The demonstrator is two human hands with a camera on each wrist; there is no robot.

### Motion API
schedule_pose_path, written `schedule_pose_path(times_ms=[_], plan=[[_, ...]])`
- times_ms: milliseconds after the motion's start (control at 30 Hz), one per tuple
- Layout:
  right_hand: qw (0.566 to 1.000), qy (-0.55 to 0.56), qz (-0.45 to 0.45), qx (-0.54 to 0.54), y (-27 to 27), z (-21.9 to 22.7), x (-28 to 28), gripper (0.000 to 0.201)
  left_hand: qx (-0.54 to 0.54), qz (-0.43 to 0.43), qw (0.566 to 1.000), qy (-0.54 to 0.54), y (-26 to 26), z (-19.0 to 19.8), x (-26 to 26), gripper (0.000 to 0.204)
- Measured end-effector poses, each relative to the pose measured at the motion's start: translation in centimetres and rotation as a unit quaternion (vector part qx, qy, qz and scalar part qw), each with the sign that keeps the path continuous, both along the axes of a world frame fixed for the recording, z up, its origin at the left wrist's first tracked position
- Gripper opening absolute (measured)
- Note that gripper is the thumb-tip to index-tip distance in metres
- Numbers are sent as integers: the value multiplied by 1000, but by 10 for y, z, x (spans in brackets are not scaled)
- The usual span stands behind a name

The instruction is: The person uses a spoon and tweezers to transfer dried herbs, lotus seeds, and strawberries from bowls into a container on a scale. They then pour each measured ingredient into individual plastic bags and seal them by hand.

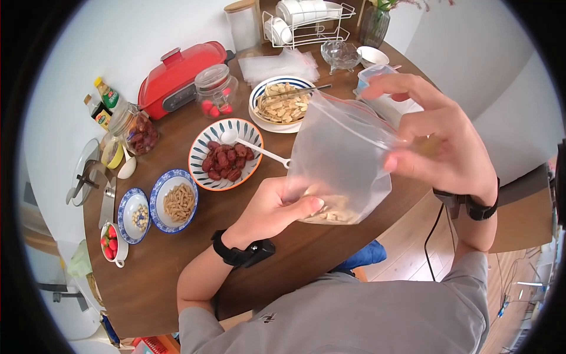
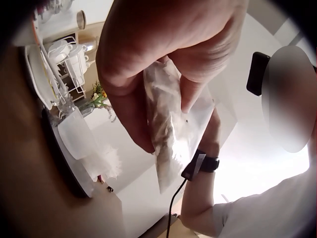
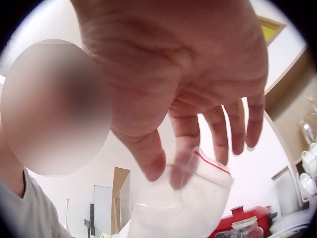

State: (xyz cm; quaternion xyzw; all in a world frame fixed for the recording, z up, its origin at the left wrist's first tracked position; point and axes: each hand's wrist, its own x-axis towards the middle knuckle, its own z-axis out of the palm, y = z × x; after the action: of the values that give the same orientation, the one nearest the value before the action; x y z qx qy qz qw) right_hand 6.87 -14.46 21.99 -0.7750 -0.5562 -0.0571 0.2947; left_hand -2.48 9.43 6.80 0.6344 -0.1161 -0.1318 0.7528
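A clear zip bag (image 1: pixel 345 156) with pale slices at its bottom hangs over the table's near side. My left hand (image 1: pixel 274 209) grips its lower left corner, thumb on the front; the left wrist view shows the bag (image 2: pixel 168 134) between thumb and fingers of that hand (image 2: pixel 158 54). At the upper right edge is my right hand (image 1: pixel 445 135), fingers spread. In the right wrist view one finger of this hand (image 3: pixel 168 171) shows through the film of the bag (image 3: pixel 173 208) beside the red zip line, with the thumb apart from it near the edge.
Behind the bag stands a bowl of pale slices (image 1: pixel 283 111) with tongs across it. To the left are a bowl of red dates (image 1: pixel 200 168) with a white spoon, two blue-patterned bowls, jars and a red cooker (image 1: pixel 183 76). Flat bags (image 1: pixel 277 66) lie near the cup rack.
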Motion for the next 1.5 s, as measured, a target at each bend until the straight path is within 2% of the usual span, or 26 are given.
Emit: schedule_pose_path(times_ms=[67,133,200,233,300,333,400,467,533,600,667,733,800,833,933,967,1067,1133,1167,1200,1233,1267,1300,1333,1500], plan=[[999,28,-21,-5,-6,1,5,27,9,-2,1000,12,2,1,1,29],[999,-9,-34,-28,-7,6,-2,22,82,-12,996,-19,2,9,3,26],[996,29,-41,68,-3,3,-5,24,64,15,996,-53,-2,6,2,24],[996,27,-40,68,-2,-1,-6,24,48,44,994,-87,-3,4,1,23],[957,227,-56,172,2,-13,-5,35,57,68,991,-99,-3,-5,1,24],[957,227,-54,171,5,-19,-8,35,63,90,988,-110,-3,-8,0,24],[935,319,-60,144,9,-37,-16,19,48,87,988,-116,-1,-5,1,26],[922,361,-96,99,1,-72,-16,16,32,84,988,-122,-3,-1,0,27],[917,358,-120,127,5,-81,-24,14,-26,80,992,-91,-9,7,-3,31],[910,356,-144,157,8,-91,-27,13,1,60,996,-66,-3,10,-6,35],[923,322,-67,199,9,-103,-25,8,28,40,998,-43,-1,9,-6,41],[920,321,-80,210,9,-111,-28,8,-45,74,996,-32,-2,2,-5,38],[913,318,-108,231,8,-115,-31,7,-42,93,994,-43,-8,9,-6,33],[894,346,-109,263,11,-114,-34,6,-39,110,992,-54,-11,12,-7,29],[910,333,-82,233,14,-112,-34,5,3,96,993,-72,-5,4,-5,28],[933,299,-62,191,14,-112,-31,5,4,97,993,-72,-5,4,-6,28],[915,350,-101,176,15,-119,-33,5,-54,111,992,-38,-7,6,-7,28],[920,340,-86,174,16,-117,-34,4,-69,118,990,-30,-7,8,-6,27],[925,329,-72,173,16,-116,-34,4,-69,119,990,-30,-8,7,-6,27],[925,329,-71,173,17,-116,-34,4,-24,129,989,-70,-8,4,-7,26],[906,376,-67,185,19,-116,-35,4,21,139,984,-110,-8,3,-8,25],[883,422,-62,196,21,-115,-37,4,21,140,984,-110,-8,2,-8,25],[876,424,-66,219,26,-114,-41,4,26,119,986,-111,-6,2,-8,24],[876,424,-64,219,26,-114,-42,4,31,99,988,-111,-5,2,-8,23],[866,443,-85,216,23,-106,-38,6,24,110,990,-84,-6,0,-9,20]])
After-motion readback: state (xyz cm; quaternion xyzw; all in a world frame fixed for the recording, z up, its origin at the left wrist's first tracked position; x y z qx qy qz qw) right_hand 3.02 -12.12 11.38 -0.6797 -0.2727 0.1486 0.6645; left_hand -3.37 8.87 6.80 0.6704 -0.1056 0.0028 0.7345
